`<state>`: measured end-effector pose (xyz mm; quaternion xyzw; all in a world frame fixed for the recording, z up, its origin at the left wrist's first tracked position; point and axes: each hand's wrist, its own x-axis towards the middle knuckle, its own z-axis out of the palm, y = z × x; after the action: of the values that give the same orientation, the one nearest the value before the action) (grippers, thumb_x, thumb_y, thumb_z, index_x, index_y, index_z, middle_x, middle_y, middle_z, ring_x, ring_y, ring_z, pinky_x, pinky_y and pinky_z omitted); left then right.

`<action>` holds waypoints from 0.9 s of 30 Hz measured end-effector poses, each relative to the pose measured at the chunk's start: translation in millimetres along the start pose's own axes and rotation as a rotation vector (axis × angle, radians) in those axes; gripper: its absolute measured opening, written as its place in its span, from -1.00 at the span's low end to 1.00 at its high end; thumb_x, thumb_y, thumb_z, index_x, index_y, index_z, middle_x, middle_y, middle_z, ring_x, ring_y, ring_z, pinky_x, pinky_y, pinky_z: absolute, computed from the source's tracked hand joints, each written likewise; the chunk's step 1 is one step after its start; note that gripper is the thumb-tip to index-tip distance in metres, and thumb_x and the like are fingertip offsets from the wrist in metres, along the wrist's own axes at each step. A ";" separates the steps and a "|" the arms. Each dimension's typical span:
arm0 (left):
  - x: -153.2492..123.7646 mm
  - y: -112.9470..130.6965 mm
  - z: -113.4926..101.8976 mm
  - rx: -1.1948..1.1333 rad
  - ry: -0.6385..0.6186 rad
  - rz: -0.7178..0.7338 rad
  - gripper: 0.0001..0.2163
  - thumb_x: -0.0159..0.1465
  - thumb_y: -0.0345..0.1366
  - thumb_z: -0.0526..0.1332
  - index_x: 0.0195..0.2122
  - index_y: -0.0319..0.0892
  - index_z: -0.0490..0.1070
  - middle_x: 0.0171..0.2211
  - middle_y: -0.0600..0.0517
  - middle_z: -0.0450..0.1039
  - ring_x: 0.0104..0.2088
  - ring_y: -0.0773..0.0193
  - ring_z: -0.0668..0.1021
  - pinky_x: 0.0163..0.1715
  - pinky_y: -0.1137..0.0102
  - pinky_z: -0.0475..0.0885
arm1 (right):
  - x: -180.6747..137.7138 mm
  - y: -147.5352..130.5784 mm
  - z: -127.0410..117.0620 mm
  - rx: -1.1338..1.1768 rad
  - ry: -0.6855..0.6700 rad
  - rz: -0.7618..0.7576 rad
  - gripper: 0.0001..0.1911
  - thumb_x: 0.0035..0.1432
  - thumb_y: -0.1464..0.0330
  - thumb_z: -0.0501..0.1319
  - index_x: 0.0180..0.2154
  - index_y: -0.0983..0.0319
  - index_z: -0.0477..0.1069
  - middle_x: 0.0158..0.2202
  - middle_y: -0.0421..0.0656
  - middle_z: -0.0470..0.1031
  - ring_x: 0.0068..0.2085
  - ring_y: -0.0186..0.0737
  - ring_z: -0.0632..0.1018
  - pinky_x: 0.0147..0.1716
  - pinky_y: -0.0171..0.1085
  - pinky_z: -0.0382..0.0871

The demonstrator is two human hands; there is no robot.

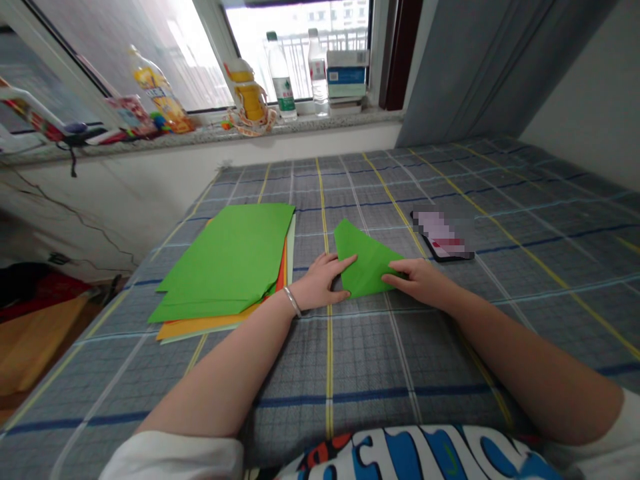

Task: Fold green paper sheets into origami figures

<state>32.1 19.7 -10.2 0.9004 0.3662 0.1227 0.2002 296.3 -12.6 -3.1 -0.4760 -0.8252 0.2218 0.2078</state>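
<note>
Grey plaid bedding [330, 373] spreads out from the person's printed T-shirt [415, 457], which the lower edge of the view cuts off. Mid-bed, the left hand [320, 283], a metal bangle [293, 301] on its wrist, lies open, its fingers spread with their tips at the edge of a folded green paper [367, 261]. The right hand [417, 281] rests over that sheet's lower right corner, its fingers flat and gripping nothing visible. Just left of the left hand lies a stack of green, orange and pale paper [223, 263]. Beyond the right hand, a phone [443, 235] lies with its screen blurred out. Farthest off, the windowsill [200, 137] holds two clear water bottles [281, 77], a tilted bottle of yellow liquid [160, 90], a yellow-filled bottle [247, 93] and a blue-and-white carton [347, 73]. Clutter at the sill's left end is hard to make out.
</note>
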 end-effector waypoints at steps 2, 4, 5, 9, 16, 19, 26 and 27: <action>-0.1 -0.4 -0.5 -0.014 -0.004 0.019 -0.23 0.11 -0.23 0.32 0.34 -0.18 0.07 0.14 -0.20 0.31 0.23 -0.07 0.24 0.24 -0.02 0.12 | 1.9 0.5 1.9 -0.044 0.024 0.042 -0.59 0.24 0.15 0.08 -0.59 0.18 0.11 -0.62 -0.30 0.20 -0.53 -0.33 0.27 -0.51 -0.29 0.00; -0.1 -0.4 -0.1 -0.019 -0.005 0.030 -0.23 0.12 -0.24 0.31 0.34 -0.17 0.05 0.18 -0.18 0.29 0.26 -0.07 0.19 0.26 -0.02 0.10 | 4.1 -0.1 4.6 -0.101 0.054 0.070 -0.63 0.24 0.16 0.08 -0.55 0.18 0.15 -0.56 -0.27 0.27 -0.50 -0.31 0.30 -0.49 -0.29 0.02; 0.1 -0.2 0.6 -0.015 -0.006 0.032 -0.24 0.13 -0.25 0.30 0.35 -0.16 0.04 0.21 -0.16 0.26 0.28 -0.07 0.16 0.26 -0.02 0.09 | 5.4 -0.6 5.9 -0.132 0.064 0.080 -0.65 0.25 0.17 0.08 -0.53 0.18 0.18 -0.52 -0.24 0.32 -0.47 -0.29 0.33 -0.47 -0.29 0.04; 1.9 3.0 4.8 0.053 -0.004 -0.004 -0.37 0.23 -0.27 0.19 0.33 -0.21 0.10 0.29 -0.12 0.18 0.33 -0.07 0.07 0.29 0.01 0.06 | 10.1 -3.5 10.4 -0.281 0.064 0.116 -0.71 0.28 0.18 0.05 -0.40 0.20 0.32 -0.35 -0.14 0.47 -0.34 -0.22 0.43 -0.41 -0.27 0.10; 3.1 11.8 11.5 0.217 0.046 -0.169 -0.51 0.34 -0.15 0.09 0.29 -0.09 0.20 0.31 -0.10 0.14 0.34 -0.15 0.04 0.29 -0.13 -0.04 | 12.8 -8.8 13.9 -0.450 0.070 0.164 -0.69 0.30 0.15 0.04 -0.32 0.20 0.40 -0.28 -0.11 0.55 -0.30 -0.18 0.50 -0.42 -0.25 0.07; 2.1 14.4 12.2 0.238 0.106 -0.217 -0.56 0.38 -0.10 0.03 0.25 -0.07 0.26 0.38 -0.11 -0.07 0.37 -0.17 -0.06 0.29 -0.10 -0.02 | 13.3 -11.8 13.7 -0.480 0.072 0.192 -0.70 0.29 0.15 0.06 -0.32 0.20 0.41 -0.30 -0.11 0.56 -0.31 -0.19 0.51 -0.45 -0.25 0.04; -0.9 17.8 12.3 0.345 0.008 -0.151 -0.44 0.34 0.00 0.08 0.32 -0.08 0.14 0.38 -0.10 -0.01 0.38 -0.21 -0.12 0.30 -0.15 -0.12 | 14.7 -13.9 14.0 -0.510 0.086 0.220 -0.71 0.27 0.14 0.08 -0.32 0.20 0.41 -0.30 -0.12 0.57 -0.33 -0.18 0.52 -0.44 -0.24 0.05; -1.0 18.2 12.2 0.354 0.001 -0.149 -0.45 0.36 -0.01 0.06 0.33 -0.08 0.12 0.37 -0.08 0.00 0.38 -0.19 -0.12 0.30 -0.15 -0.13 | 14.8 -13.6 14.3 -0.511 0.087 0.218 -0.71 0.28 0.14 0.08 -0.32 0.20 0.41 -0.30 -0.12 0.58 -0.33 -0.18 0.52 -0.44 -0.23 0.05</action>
<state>47.0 3.9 -12.9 0.8919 0.4479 0.0414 0.0470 272.1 -8.1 -5.1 -0.6082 -0.7885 0.0069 0.0910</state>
